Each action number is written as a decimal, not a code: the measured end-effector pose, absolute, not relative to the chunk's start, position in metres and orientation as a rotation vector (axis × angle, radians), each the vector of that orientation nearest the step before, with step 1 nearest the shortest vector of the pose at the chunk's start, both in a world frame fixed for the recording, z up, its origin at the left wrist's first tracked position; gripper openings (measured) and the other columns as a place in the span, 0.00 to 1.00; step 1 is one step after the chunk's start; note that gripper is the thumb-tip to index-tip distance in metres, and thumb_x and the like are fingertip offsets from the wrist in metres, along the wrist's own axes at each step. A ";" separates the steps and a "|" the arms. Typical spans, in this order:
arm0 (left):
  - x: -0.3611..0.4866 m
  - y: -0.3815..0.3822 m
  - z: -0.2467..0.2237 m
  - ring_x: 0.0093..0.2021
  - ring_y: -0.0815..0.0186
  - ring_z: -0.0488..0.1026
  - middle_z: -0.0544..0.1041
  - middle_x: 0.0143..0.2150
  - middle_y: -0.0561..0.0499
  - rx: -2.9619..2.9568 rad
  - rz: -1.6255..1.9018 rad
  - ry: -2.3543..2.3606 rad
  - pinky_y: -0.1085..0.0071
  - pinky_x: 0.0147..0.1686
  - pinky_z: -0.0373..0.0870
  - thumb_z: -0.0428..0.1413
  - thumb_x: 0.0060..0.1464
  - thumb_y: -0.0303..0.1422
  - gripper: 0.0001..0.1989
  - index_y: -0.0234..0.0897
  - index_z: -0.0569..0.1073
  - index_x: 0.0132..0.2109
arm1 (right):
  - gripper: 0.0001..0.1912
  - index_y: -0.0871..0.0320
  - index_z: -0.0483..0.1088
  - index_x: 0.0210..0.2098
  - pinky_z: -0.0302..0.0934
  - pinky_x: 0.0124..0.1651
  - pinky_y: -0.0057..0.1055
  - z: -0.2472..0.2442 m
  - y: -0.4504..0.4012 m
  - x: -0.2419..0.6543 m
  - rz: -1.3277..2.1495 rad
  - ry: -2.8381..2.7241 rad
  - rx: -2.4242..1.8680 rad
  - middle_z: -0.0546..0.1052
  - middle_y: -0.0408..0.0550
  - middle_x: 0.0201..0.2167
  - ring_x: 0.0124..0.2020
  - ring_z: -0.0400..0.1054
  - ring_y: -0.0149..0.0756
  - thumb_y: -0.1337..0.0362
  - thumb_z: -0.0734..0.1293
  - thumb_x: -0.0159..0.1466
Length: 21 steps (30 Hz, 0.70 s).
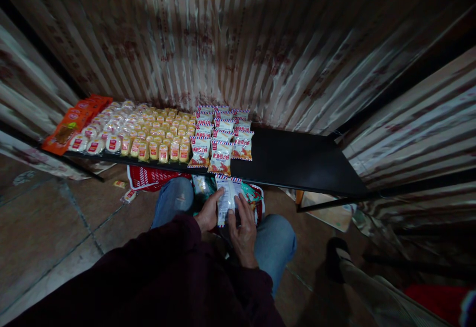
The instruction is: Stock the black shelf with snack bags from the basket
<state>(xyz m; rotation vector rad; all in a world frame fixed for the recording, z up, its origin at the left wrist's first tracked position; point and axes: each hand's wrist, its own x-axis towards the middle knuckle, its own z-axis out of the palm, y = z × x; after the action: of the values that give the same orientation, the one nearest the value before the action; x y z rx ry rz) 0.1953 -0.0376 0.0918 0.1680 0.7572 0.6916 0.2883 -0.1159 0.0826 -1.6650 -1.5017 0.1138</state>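
Note:
Between my knees, just in front of the shelf edge, a snack packet (pixel 225 203) is held with its printed back facing up. My left hand (pixel 209 211) grips its left side, fingers partly hidden beneath. My right hand (pixel 243 225) is closed on the right side, thumb and fingers on the wrapper. Similar white snack packets (pixel 220 156) with red lettering and striped ends stand in rows on the black shelf (pixel 297 161) straight ahead. To their left are small yellow wrapped cakes (pixel 163 152), then round white wrapped cakes (pixel 113 143).
Orange packets (pixel 72 121) lie at the shelf's left end. Below the shelf is a red basket (pixel 148 178) with green packets (pixel 251 193) beside my knees. Small wrapped pieces (pixel 129 196) lie on the floor. At right is another person's leg and shoe (pixel 338 255). Striped curtains surround the shelf.

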 end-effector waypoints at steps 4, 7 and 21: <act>0.194 -0.038 0.094 0.45 0.56 0.76 0.80 0.43 0.42 0.201 0.701 0.755 0.64 0.47 0.70 0.58 0.53 0.44 0.23 0.30 0.74 0.50 | 0.24 0.58 0.60 0.62 0.58 0.60 0.50 0.078 -0.117 0.286 0.126 -1.517 -1.694 0.66 0.58 0.61 0.62 0.59 0.45 0.58 0.57 0.68; 0.195 -0.038 0.096 0.46 0.56 0.76 0.80 0.44 0.43 0.260 0.767 0.755 0.64 0.48 0.70 0.60 0.50 0.44 0.24 0.32 0.73 0.50 | 0.25 0.57 0.59 0.63 0.58 0.60 0.51 0.076 -0.118 0.285 0.104 -1.527 -1.700 0.64 0.58 0.62 0.63 0.58 0.46 0.58 0.57 0.68; 0.204 -0.044 0.108 0.56 0.55 0.70 0.76 0.51 0.45 0.389 0.858 0.679 0.62 0.57 0.64 0.63 0.46 0.44 0.28 0.38 0.71 0.53 | 0.30 0.57 0.55 0.64 0.56 0.58 0.54 0.079 -0.118 0.285 -0.054 -1.564 -1.763 0.62 0.61 0.62 0.62 0.56 0.51 0.55 0.61 0.65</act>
<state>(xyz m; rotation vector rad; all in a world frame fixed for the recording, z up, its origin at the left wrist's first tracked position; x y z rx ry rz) 0.2043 -0.0440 0.1076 0.3891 0.6786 0.8581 0.2846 -0.1182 0.0785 -1.7629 -1.5637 -0.0539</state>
